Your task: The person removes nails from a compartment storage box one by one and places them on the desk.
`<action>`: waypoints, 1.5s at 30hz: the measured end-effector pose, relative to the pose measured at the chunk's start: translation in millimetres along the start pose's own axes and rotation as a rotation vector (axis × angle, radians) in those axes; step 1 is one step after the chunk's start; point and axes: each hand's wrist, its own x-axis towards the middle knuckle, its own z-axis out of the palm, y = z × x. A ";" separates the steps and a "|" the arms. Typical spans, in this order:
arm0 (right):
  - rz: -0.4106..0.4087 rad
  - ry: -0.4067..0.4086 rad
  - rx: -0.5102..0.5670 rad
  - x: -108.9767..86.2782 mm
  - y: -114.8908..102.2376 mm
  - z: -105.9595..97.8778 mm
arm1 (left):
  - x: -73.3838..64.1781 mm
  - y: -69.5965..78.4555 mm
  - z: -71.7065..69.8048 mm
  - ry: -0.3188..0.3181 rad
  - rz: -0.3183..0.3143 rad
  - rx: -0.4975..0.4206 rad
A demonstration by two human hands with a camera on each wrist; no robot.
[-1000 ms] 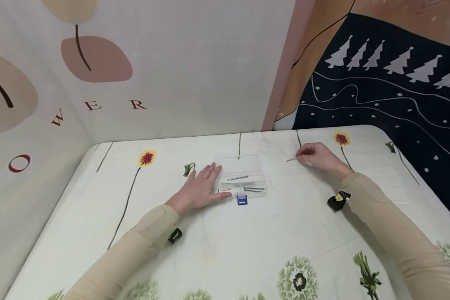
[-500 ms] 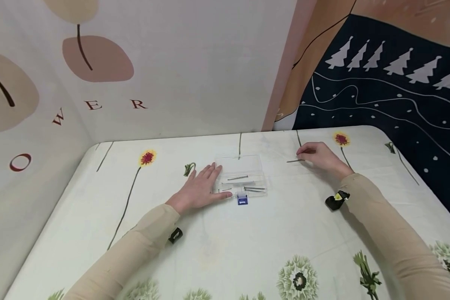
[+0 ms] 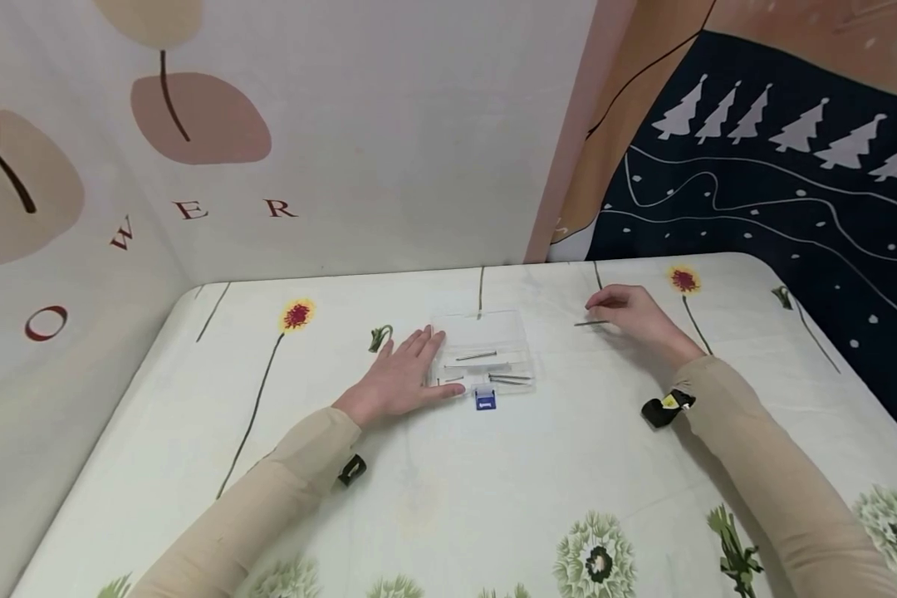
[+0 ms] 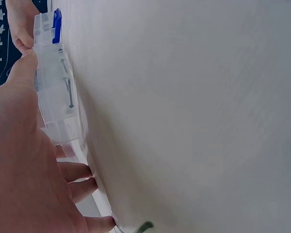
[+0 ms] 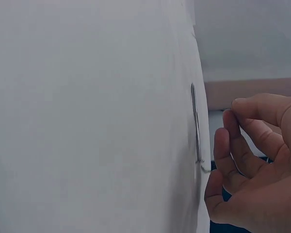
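Observation:
A clear plastic compartment box stands on the table with its lid folded back and a blue latch at the front. Several nails lie in its compartments. Along the box's left side rests my left hand, fingers spread and thumb at the front corner; the left wrist view shows the thumb against the box. To the right of the box, a single nail lies on the cloth. My right hand hovers beside it, fingers loosely bent and holding nothing; in the right wrist view the nail is apart from the fingertips.
A white flower-print cloth covers the table. Behind the table hangs a pale printed curtain, and at the right a dark cloth with white trees. Black camera mounts sit at both wrists.
My right hand has let go of the nail, which now lies flat on the cloth, and the fingers have drawn slightly away from it. The left hand has stayed at the box.

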 end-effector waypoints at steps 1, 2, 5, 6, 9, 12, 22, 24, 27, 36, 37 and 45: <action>-0.009 -0.002 0.000 -0.6 -1.9 1.6 | -0.1 0.1 0.0 -0.001 -0.001 -0.001; -0.017 -0.007 -0.003 -1.0 -3.8 3.0 | -0.3 0.2 0.0 -0.001 -0.001 -0.001; -0.046 -0.017 -0.015 -2.7 -10.5 8.2 | -0.3 0.0 0.1 -0.001 -0.005 0.002; -0.060 -0.022 -0.017 -2.9 -11.8 9.9 | -0.1 -0.2 0.2 0.000 -0.005 0.003; -0.087 -0.041 -0.021 -3.9 -15.2 15.2 | 0.1 -0.4 0.3 0.000 -0.006 0.007; -0.113 -0.067 -0.016 -4.5 -18.3 21.0 | -0.5 0.2 -0.3 -0.003 -0.006 0.007; -0.171 -0.115 0.027 -4.1 -31.4 38.3 | -0.2 0.5 -1.2 -0.004 -0.002 0.004; -0.175 -0.123 0.033 -3.8 -33.2 41.2 | -0.1 0.3 -1.1 -0.005 -0.002 -0.001; -0.182 -0.133 0.035 -3.9 -36.2 45.4 | 0.0 0.2 -1.2 -0.008 -0.003 -0.009; -0.225 -0.163 0.062 -5.4 -45.5 55.4 | -0.6 1.4 -2.2 -0.007 -0.007 -0.007; -0.225 -0.166 0.064 -5.5 -46.2 56.2 | -0.6 1.3 -2.1 -0.007 -0.008 -0.007; -0.244 -0.198 0.089 -7.4 -51.5 63.4 | -0.3 1.5 -2.0 -0.009 -0.010 -0.005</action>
